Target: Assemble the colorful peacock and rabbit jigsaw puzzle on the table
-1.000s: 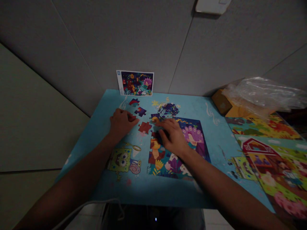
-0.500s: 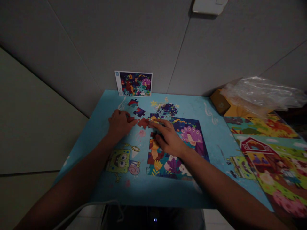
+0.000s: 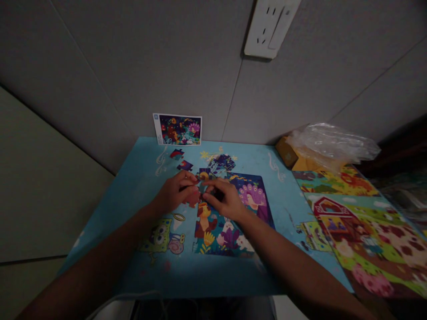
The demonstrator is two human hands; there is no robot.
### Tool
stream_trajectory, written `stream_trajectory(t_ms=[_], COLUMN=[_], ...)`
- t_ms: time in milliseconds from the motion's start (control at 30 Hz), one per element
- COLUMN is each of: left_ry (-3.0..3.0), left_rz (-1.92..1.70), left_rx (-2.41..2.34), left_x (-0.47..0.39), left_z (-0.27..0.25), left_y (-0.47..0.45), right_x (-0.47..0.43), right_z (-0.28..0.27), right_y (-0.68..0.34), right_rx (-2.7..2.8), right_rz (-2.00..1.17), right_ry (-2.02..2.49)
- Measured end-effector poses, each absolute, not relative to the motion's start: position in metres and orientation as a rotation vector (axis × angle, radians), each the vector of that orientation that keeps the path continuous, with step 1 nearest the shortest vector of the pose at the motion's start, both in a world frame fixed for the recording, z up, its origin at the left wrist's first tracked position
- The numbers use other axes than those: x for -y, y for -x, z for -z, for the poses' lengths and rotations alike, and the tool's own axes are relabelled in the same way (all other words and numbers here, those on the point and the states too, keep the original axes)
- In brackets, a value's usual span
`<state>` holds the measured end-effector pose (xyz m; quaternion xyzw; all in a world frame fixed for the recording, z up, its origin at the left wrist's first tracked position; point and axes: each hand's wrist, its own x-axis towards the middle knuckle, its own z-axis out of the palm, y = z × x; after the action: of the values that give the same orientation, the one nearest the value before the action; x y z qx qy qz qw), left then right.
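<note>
My left hand is closed, thumb and fingers pinching a reddish-brown puzzle piece at the left edge of the jigsaw puzzle. Facing it, my right hand reaches over the puzzle, with thumb and forefinger bent together at the inner edge of the brown pieces. Its fingertips partly cover what they grip. The joined part shows a peacock, rabbits and a yellow animal. Two loose pieces lie beyond my left hand: a red and blue piece and a purple piece.
A picture card leans on the wall. Dark blue pieces lie heaped behind the puzzle. To the right are a farm-scene puzzle, a cardboard box and a clear plastic bag. A wall socket is above.
My left hand has moved right with a brown piece, up to the puzzle's left edge. My right fingers have drawn in and now meet it. The view has tilted up.
</note>
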<state>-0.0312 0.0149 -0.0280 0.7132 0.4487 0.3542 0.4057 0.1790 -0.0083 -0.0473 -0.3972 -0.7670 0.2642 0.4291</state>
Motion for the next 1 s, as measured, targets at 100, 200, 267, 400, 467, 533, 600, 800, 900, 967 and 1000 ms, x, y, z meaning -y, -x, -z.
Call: stream_trajectory(t_ms=[100,200,267,400,467,533,600,800,900,967,1000], left_ry=[-1.692,-1.595,-1.547,-1.550,-1.614,-1.679,-1.755,-2.150,-2.346,-2.445,-2.491], left_rz=[-0.842,-0.732,-0.676,-0.626,-0.597,-0.576,-0.544,-0.571,-0.656,-0.632,-0.587], left_rx=[-1.049,-0.950,-0.872,-0.894,-0.931,-0.942,-0.956,-0.888,-0.893,-0.940,-0.963], left_x=[-0.014,-0.016,-0.018,-0.019,-0.020,-0.020,-0.020,-0.019,-0.018,-0.019,-0.019], left_z=[0.033,0.037,0.036,0.031,0.029,0.027,0.027,0.029,0.028,0.027,0.026], left_y=[0.031,0.034,0.037,0.039,0.039,0.039,0.040,0.038,0.039,0.042,0.043], right_x=[0.010,0.011,0.012,0.012,0.011,0.010,0.008,0.008,0.008,0.008,0.008], right_z=[0.049,0.049,0.048,0.047,0.049,0.052,0.055,0.055,0.052,0.052,0.052], right_y=[-0.173,-0.169,-0.170,-0.173,-0.175,-0.176,-0.176,-0.176,-0.175,-0.175,-0.175], right_rx=[1.938,1.918,1.903,1.820,1.744,1.684,1.647,1.631,1.634,1.630,1.629], right_rz=[-0.704,-0.726,-0.729,-0.747,-0.787,-0.828,-0.866,-0.900,-0.889,-0.886,-0.886], right_ry=[0.929,0.945,0.974,1.086,1.157,1.209,1.240,1.233,1.239,1.255,1.260])
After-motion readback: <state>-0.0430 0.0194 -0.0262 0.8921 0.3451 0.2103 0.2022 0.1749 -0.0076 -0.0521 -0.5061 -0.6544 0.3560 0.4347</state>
